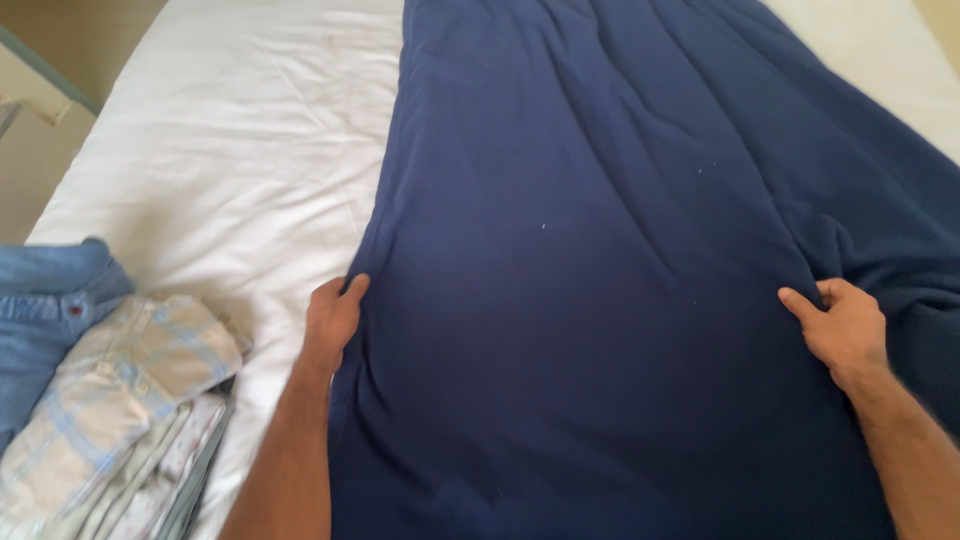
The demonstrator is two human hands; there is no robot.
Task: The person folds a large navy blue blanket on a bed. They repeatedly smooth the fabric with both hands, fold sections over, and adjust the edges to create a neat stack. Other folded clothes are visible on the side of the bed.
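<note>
Near left: stack of folded pale checked shirts [110, 400] beside blue denim garment [45, 300]. Left hand [333, 312] pinching left edge of large dark navy fabric blanket [600, 250]; right hand [845, 330] clutching a fold at right. Spread lengthwise toward far end over white bedsheet [230, 150].

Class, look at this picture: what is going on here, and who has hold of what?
A person has a dark blue blanket spread over a bed with a white sheet. The left hand grips the blanket's left edge, and the right hand pinches a fold on its right side. A pile of folded clothes lies at the bed's left edge, untouched.
</note>
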